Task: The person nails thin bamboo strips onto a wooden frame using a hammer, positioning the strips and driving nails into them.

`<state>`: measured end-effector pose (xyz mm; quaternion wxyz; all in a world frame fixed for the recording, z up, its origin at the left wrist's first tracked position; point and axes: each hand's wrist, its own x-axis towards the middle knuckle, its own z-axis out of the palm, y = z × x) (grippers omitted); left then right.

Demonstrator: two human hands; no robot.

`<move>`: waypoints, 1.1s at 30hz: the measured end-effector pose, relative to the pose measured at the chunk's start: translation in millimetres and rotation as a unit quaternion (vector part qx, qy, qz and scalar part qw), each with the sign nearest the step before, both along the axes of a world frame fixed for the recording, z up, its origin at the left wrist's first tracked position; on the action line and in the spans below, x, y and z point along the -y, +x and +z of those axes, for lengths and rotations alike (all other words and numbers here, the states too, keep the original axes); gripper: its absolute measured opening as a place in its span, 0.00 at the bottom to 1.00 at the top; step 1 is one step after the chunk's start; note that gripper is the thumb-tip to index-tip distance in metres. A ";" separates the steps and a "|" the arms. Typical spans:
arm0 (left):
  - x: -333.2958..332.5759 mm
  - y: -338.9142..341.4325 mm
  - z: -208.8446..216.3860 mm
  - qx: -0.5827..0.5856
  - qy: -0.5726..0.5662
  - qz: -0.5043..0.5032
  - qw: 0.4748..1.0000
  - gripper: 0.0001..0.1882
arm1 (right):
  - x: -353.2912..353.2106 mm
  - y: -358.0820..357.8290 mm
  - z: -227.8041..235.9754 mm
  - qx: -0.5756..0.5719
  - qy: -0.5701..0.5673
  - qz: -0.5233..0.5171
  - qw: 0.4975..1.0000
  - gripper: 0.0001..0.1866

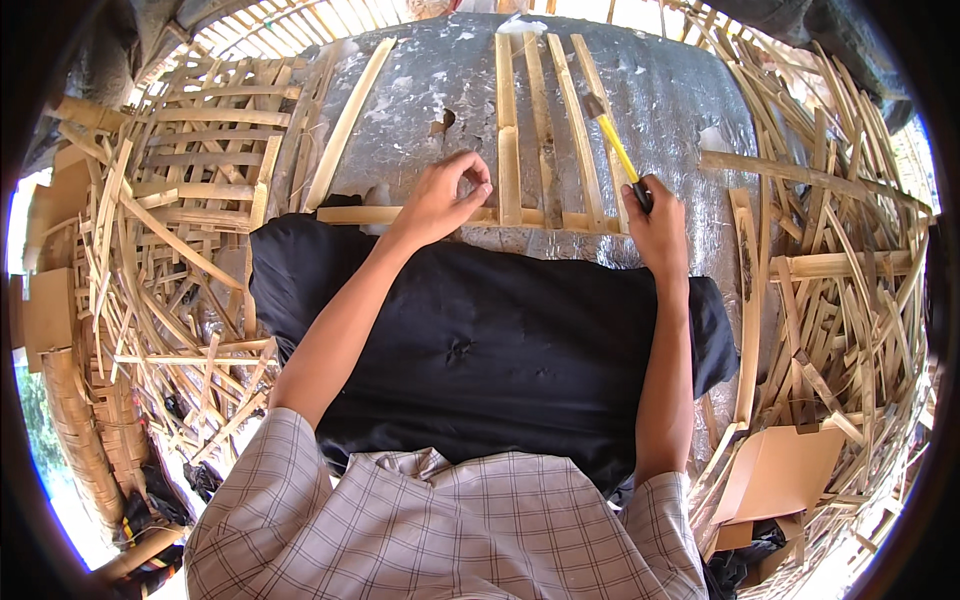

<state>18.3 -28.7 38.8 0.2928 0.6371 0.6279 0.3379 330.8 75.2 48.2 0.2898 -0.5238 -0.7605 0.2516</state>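
In my right hand (657,222) is a hammer (618,150) with a yellow and black handle. Its head points away from me and sits over one of the bamboo slats (508,150). My left hand (445,197) hovers near the bamboo crosspiece (360,215), its fingers curled toward the thumb; whatever they pinch, if anything, is too small to make out. Several slats run away from me, their near ends on the crosspiece. A separate slat (350,120) lies to the left. Black cloth (500,340) covers my lap.
A worn silver-grey sheet (430,90) lies under the slats. Woven bamboo panelling (215,135) stands at the left. Loose strips (830,310) pile up on the right, with an open cardboard box (780,470) at the lower right. More cardboard (48,305) is at the far left.
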 end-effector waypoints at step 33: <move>-29.2 -10.0 -49.9 -0.119 -0.046 0.034 0.991 0.05 | 36.6 -32.4 -10.7 0.078 0.007 -0.023 0.997 0.22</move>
